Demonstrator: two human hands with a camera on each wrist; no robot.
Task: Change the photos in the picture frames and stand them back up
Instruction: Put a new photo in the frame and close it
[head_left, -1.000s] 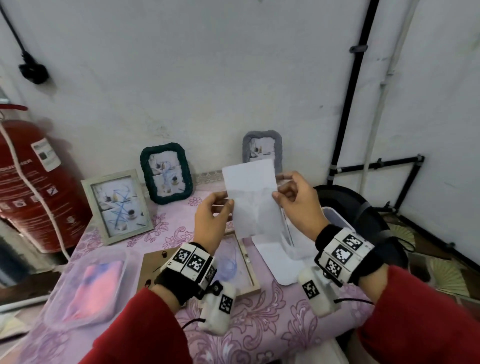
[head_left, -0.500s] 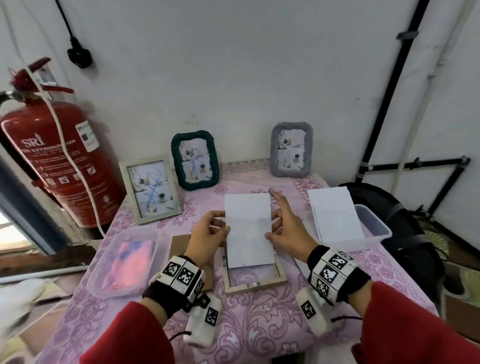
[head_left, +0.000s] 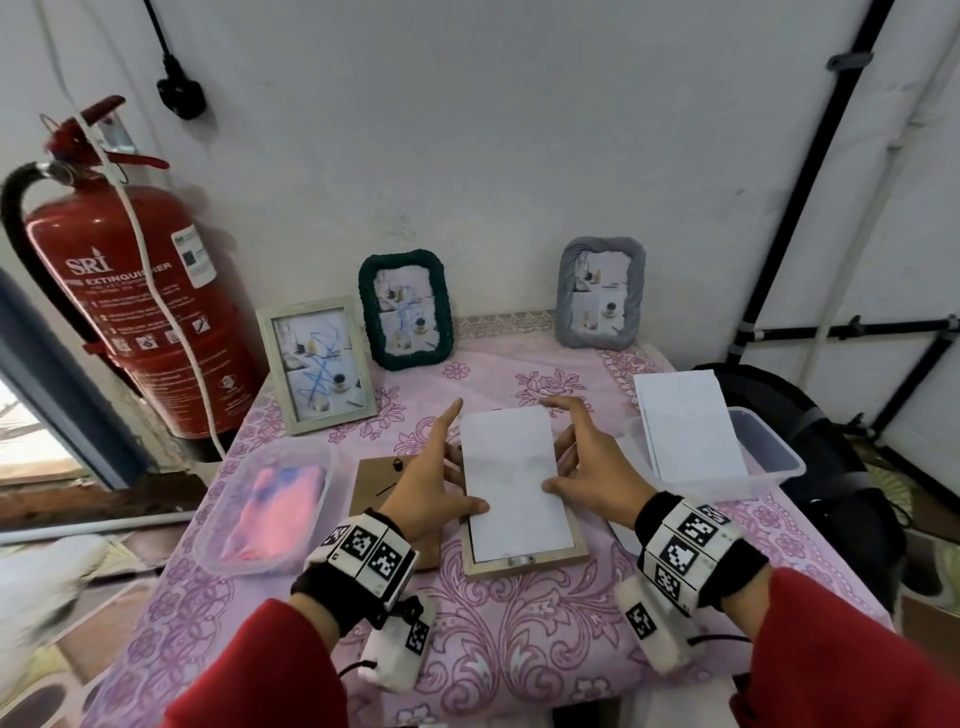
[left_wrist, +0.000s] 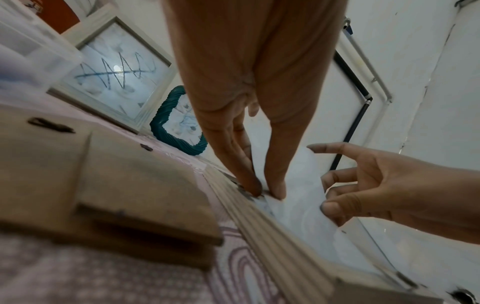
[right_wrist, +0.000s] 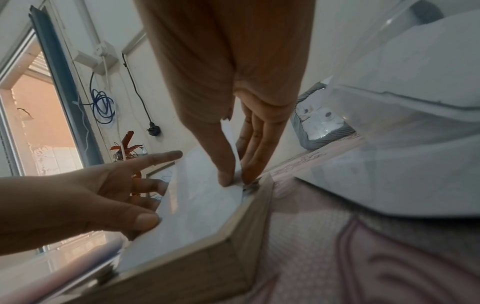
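Note:
A white photo (head_left: 511, 478), blank side up, lies tilted in the face-down wooden frame (head_left: 524, 564) at the middle of the table. My left hand (head_left: 457, 483) pinches its left edge, thumb on top and index finger stretched out. My right hand (head_left: 558, 470) pinches the right edge the same way. In the left wrist view the left fingertips (left_wrist: 278, 191) press the photo (left_wrist: 298, 195) down at the frame's (left_wrist: 272, 232) inner rim. The right wrist view shows the photo (right_wrist: 197, 201) between the right thumb and fingers inside the frame (right_wrist: 207, 257). The brown backing board (head_left: 382, 488) lies left of the frame.
Three frames stand by the wall: pale wood (head_left: 317, 364), green (head_left: 406, 309) and grey (head_left: 600, 291). A clear tub (head_left: 769, 452) with white photos (head_left: 685, 421) sits right, a lidded tub (head_left: 270, 499) left. A fire extinguisher (head_left: 119, 291) stands beside the table, and a black bag (head_left: 810, 431) lies at the right.
Both hands have brought the photo down from in front of the wall into the face-down frame. The left index finger has stretched out.

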